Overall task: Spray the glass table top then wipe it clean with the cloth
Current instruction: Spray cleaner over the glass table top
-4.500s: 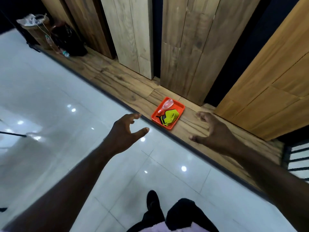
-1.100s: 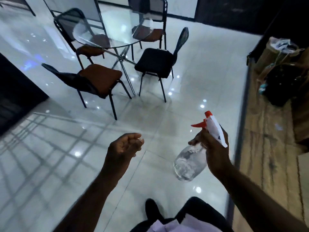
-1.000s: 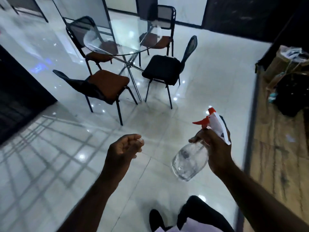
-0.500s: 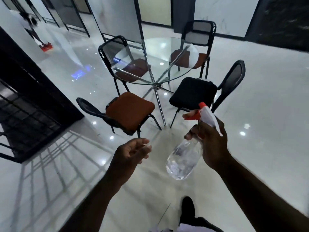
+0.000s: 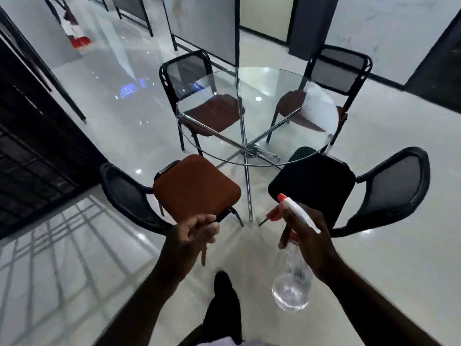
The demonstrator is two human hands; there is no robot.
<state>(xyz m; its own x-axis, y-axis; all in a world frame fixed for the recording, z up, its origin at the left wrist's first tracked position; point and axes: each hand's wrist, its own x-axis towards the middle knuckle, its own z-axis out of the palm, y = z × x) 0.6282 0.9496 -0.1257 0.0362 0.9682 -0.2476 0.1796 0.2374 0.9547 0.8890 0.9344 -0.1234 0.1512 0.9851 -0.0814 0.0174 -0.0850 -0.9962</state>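
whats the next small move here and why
Probably step forward into the gap between the two near chairs and lift the spray bottle toward the glass table top. The right hand grips the bottle with a finger by the trigger, but it hangs low and short of the glass. The left hand holds nothing visible; no cloth is in view.

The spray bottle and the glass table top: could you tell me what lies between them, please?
In the head view, between the spray bottle and glass table top stand a brown-seated chair and black-seated chair.
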